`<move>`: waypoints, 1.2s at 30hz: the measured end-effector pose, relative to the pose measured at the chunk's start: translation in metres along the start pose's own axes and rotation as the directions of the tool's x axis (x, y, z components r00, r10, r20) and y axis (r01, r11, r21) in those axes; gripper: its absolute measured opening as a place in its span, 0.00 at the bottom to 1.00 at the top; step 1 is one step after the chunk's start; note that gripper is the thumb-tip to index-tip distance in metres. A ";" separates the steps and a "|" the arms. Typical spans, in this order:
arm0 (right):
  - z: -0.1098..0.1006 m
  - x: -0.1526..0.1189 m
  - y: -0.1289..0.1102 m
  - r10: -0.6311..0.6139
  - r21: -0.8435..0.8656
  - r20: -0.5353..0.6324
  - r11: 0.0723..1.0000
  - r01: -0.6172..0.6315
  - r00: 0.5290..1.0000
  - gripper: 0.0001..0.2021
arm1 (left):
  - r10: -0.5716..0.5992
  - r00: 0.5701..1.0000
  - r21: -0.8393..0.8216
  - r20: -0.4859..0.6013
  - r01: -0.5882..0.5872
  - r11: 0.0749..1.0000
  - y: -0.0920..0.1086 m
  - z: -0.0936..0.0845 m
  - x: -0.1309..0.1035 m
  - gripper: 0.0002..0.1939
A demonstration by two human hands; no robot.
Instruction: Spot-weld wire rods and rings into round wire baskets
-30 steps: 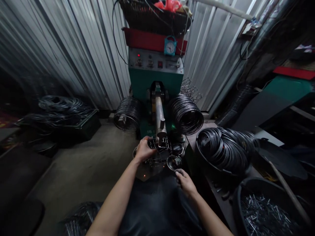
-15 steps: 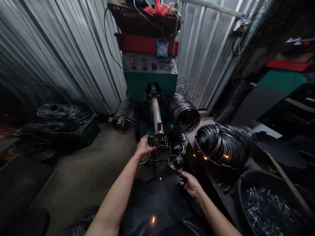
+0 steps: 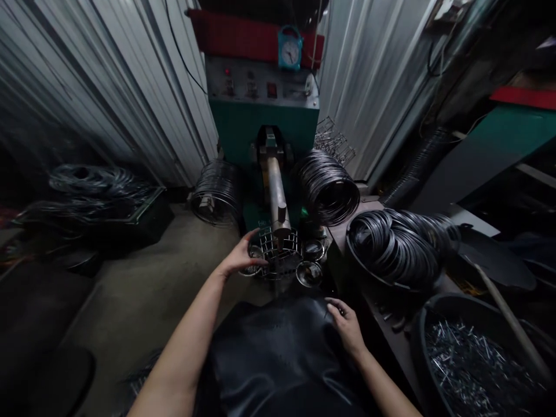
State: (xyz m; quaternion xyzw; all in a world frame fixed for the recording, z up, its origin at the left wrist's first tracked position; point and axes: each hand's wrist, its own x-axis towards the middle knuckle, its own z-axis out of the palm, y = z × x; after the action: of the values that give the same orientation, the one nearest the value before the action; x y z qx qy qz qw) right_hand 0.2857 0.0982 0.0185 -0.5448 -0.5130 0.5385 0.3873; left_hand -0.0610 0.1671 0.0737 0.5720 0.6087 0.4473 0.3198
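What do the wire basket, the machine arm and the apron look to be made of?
Wire basket: bare metal wire, likely steel, by its thin glinting bars.
Machine arm: solid metal, dull grey sheen.
Apron: black, smooth, soft highlights on folds; leather or rubber-like, can't tell which.

Illumination was dim. The metal wall [image 3: 125, 81] beyond the left hand [image 3: 242, 258] registered brightest; the black apron [image 3: 278, 353] below it showed soft glare. Edges appeared stretched and blurred.
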 end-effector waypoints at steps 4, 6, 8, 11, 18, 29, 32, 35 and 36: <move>-0.006 -0.017 0.030 -0.179 -0.241 0.090 0.951 0.196 0.980 0.07 | -0.066 0.998 -0.218 -0.011 0.062 0.974 -0.035 0.008 -0.019 0.55; -0.008 -0.021 0.041 -0.207 -0.284 0.143 0.928 0.241 0.968 0.07 | -0.092 0.992 -0.297 -0.086 0.062 0.953 -0.043 0.019 -0.025 0.52; -0.008 -0.019 0.044 -0.222 -0.306 0.174 0.914 0.267 0.959 0.08 | -0.124 0.982 -0.320 -0.143 0.072 0.945 -0.043 0.029 -0.028 0.50; -0.009 -0.012 0.030 -0.155 -0.336 0.213 0.916 0.221 0.965 0.08 | -0.172 0.956 -0.288 -0.239 0.099 0.953 -0.036 0.037 -0.036 0.48; 0.012 -0.004 -0.077 -0.065 -0.256 0.505 0.941 0.222 0.860 0.08 | 0.019 0.961 0.036 -0.275 -0.010 0.999 -0.005 0.027 -0.093 0.36; 0.076 0.025 -0.128 -0.179 -0.519 0.596 0.658 0.546 0.783 0.12 | 0.150 0.988 0.569 -0.040 -0.101 0.816 0.070 0.040 -0.109 0.33; 0.080 0.019 -0.115 -0.323 -0.584 0.552 0.508 0.633 0.769 0.14 | 0.130 0.990 0.561 -0.060 -0.075 0.824 0.073 0.043 -0.109 0.32; 0.077 0.018 -0.108 -0.349 -0.554 0.569 0.506 0.661 0.744 0.14 | 0.133 0.988 0.521 -0.078 -0.073 0.851 0.073 0.046 -0.109 0.33; 0.075 0.020 -0.107 -0.351 -0.527 0.591 0.514 0.677 0.727 0.13 | 0.134 0.987 0.503 -0.086 -0.074 0.861 0.072 0.046 -0.109 0.33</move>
State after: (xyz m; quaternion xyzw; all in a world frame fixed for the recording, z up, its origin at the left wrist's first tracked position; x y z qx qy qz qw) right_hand 0.1948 0.1262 0.1106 -0.3409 -0.8891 0.2524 0.1718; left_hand 0.0256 0.0644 0.1079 0.6398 0.6894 0.3246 0.1002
